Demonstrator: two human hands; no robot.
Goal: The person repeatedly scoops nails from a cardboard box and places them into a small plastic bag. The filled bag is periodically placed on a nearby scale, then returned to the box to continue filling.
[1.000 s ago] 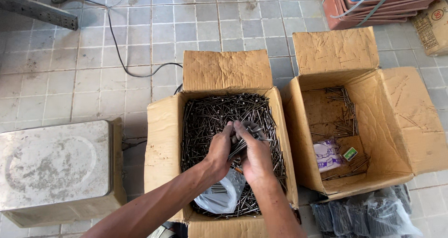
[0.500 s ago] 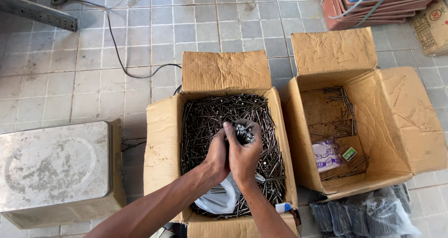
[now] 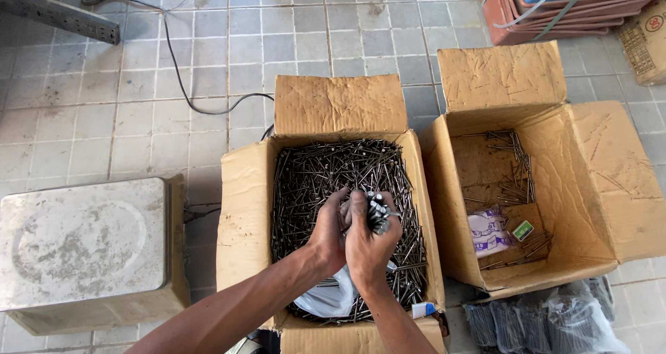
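An open cardboard box [image 3: 239, 208] in the middle is full of loose dark nails [image 3: 326, 174]. Above it my right hand [image 3: 368, 246] grips an upright bundle of nails [image 3: 377, 212], heads up. My left hand [image 3: 329, 229] presses against the same bundle from the left, fingers wrapped on it. A white plastic bag [image 3: 329, 300] lies in the box under my wrists.
A second open cardboard box [image 3: 610, 180] on the right holds a few nails, a small printed packet [image 3: 489, 230] and a green tag. Bagged nails [image 3: 548, 323] lie in front of it. A metal scale platform [image 3: 83, 239] sits left. A black cable [image 3: 184, 83] crosses the tiled floor.
Both hands rose from the nail pile and came together, gathering a handful of nails into an upright bundle held between them.
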